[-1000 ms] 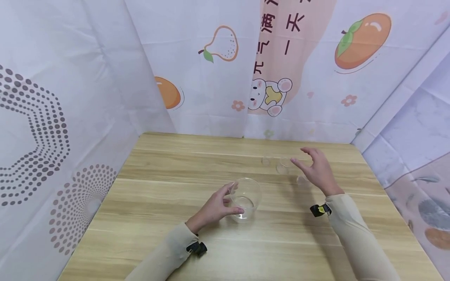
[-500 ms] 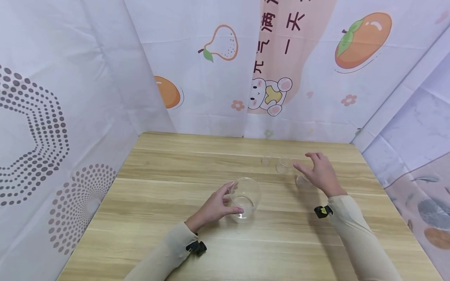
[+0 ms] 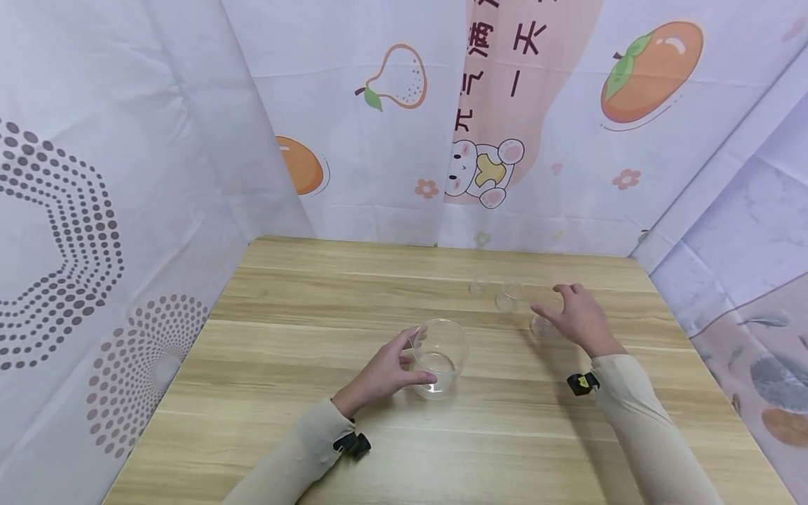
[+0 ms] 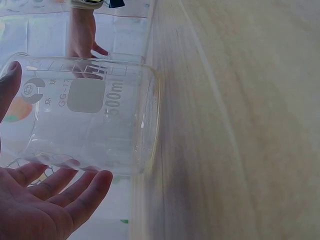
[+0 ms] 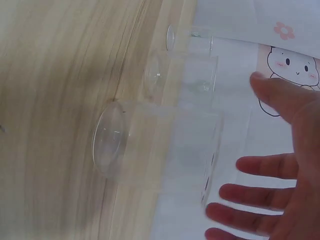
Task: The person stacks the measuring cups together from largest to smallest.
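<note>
The left hand (image 3: 386, 370) cups the large clear beaker (image 3: 441, 358) — thumb and fingers curved around its wall — as it stands upright near the middle of the tabletop (image 3: 303, 315). The right hand (image 3: 577, 317), fingers spread and holding nothing, sits just beside a smaller glass beaker (image 3: 541, 325); whether they touch cannot be told. Two more small beakers (image 3: 508, 297) stand farther back.
</note>
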`<state>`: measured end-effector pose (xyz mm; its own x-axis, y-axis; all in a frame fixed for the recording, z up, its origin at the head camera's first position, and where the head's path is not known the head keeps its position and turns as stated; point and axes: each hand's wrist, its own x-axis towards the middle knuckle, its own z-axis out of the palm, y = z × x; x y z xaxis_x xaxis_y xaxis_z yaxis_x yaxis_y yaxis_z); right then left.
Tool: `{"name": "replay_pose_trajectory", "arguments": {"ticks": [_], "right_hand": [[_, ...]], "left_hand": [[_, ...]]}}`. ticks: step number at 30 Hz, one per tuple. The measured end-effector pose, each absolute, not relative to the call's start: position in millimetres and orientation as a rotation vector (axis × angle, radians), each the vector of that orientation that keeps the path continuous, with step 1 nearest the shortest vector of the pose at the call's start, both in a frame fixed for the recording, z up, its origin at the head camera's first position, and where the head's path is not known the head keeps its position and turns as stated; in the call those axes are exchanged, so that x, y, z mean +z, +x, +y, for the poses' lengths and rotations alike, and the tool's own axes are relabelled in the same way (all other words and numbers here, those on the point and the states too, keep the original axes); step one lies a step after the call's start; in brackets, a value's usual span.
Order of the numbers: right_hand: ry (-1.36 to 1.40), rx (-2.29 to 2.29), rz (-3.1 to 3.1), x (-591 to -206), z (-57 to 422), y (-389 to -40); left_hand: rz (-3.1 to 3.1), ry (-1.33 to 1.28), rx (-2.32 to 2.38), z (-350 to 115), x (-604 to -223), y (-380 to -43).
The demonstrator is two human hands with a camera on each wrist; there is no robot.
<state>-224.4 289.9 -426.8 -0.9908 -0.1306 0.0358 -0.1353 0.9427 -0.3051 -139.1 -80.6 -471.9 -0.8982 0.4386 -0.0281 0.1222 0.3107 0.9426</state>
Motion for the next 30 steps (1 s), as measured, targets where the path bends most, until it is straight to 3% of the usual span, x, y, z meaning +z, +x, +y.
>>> {"name": "replay_pose_trajectory", "arguments": {"ticks": [30], "right_hand": [[0.209,0.407,-3.216,-430.2,292.3,-223.4]], "left_hand": [[2.294,0.49,1.611,-81.8,-473.1,-137.9]]}}
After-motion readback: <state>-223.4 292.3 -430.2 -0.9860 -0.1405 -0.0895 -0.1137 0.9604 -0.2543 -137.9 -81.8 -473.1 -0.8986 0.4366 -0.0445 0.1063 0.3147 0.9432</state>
